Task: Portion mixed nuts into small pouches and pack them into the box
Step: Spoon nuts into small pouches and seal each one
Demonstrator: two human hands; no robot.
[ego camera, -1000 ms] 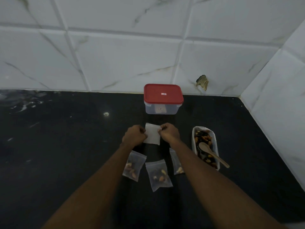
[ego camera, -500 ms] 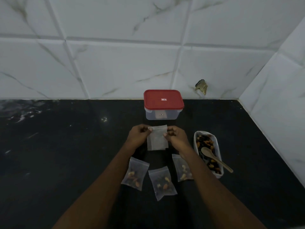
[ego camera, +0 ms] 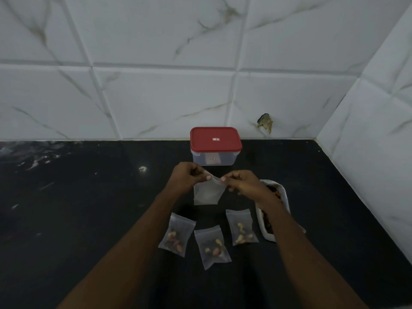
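Over black counter, both hands — left, right — now pinch empty pouch mouth apart, lifted higher.

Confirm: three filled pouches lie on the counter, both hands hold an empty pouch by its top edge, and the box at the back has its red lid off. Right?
Wrong on the lid. In the head view the red lid sits closed on the box. The rest holds: three filled pouches lie on the counter, left hand and right hand hold the empty pouch.

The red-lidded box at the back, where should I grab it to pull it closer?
Grip the box by its two short side walls just under the red lid, coming from above and in front. The lid's rim overhangs, giving fingers a ledge, and both sides stand clear on the counter.
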